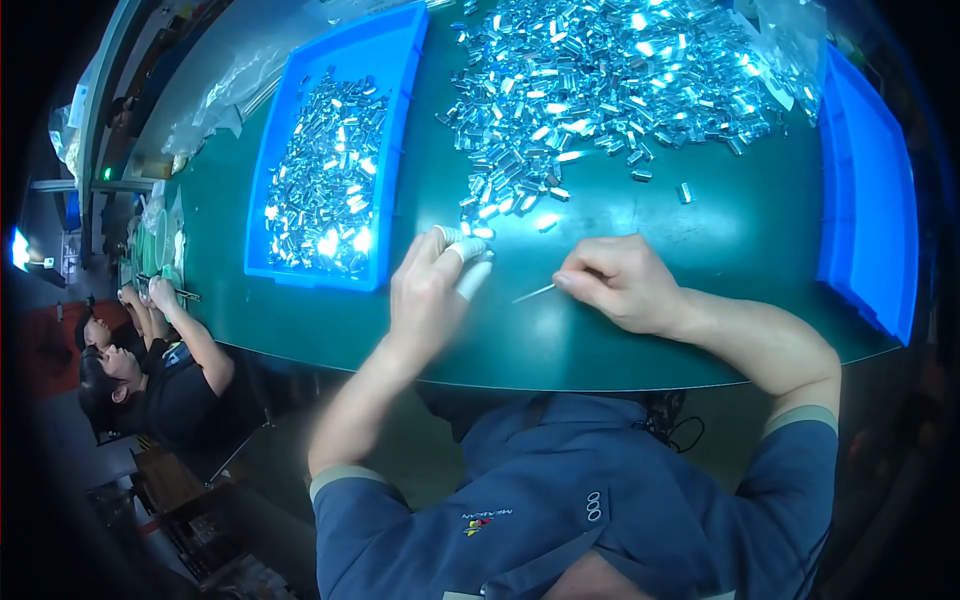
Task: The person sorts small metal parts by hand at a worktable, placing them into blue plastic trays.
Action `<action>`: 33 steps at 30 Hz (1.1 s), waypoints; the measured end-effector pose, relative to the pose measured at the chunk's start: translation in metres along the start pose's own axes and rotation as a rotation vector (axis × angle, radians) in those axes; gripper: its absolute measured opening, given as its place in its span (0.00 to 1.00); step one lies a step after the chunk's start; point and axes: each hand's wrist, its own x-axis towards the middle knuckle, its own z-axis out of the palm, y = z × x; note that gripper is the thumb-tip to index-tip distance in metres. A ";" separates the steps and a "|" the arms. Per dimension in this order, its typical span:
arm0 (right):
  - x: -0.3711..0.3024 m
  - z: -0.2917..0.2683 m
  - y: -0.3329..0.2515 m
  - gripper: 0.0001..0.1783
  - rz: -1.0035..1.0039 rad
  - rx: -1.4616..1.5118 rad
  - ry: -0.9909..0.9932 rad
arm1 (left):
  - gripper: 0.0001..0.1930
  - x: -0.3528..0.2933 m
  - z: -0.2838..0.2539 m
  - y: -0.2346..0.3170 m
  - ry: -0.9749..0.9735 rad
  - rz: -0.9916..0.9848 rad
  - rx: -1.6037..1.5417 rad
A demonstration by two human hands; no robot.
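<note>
My left hand (428, 290), with white finger cots on several fingers, is bent over the table at the near tip of a heap of small shiny metal pieces (600, 85). Its thumb and fingertips are closed around a small metal piece (488, 256), mostly hidden by the cots. To the right, my bare right hand (625, 283) pinches a thin, pointed metal tool (534, 294). The tool's tip points left toward my left hand, apart from it. Whether the tool is a pick or closed tweezers does not show.
A blue tray (398, 150) of similar metal pieces stands left of the heap. Another blue tray (868, 200) is at the right edge. Single pieces (685, 193) lie on the green table (480, 345). Clear plastic bags (225, 100) lie far left. Two people (165, 385) work at the left.
</note>
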 end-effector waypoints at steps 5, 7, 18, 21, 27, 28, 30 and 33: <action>0.001 -0.005 -0.002 0.09 0.137 0.044 0.052 | 0.12 -0.009 0.012 0.010 0.006 0.007 -0.259; 0.001 -0.004 -0.001 0.09 0.138 0.065 0.083 | 0.15 -0.011 0.014 0.018 -0.034 -0.076 -0.389; -0.001 -0.004 -0.002 0.07 0.134 0.065 0.051 | 0.14 -0.021 0.020 0.016 -0.001 -0.166 -0.492; -0.001 -0.002 -0.002 0.07 0.042 -0.028 0.028 | 0.11 -0.020 0.023 0.020 0.013 -0.104 -0.499; -0.002 0.004 0.001 0.10 -0.175 -0.182 -0.027 | 0.11 -0.015 0.029 0.027 0.039 0.118 -0.405; -0.001 0.005 0.001 0.10 -0.177 -0.181 -0.029 | 0.12 -0.016 0.030 0.028 0.036 0.108 -0.410; -0.001 0.008 0.001 0.11 -0.155 -0.201 -0.020 | 0.14 -0.018 0.030 0.028 0.035 0.096 -0.412; -0.002 0.008 -0.001 0.11 -0.134 -0.252 -0.024 | 0.14 -0.020 0.032 0.029 0.051 0.084 -0.411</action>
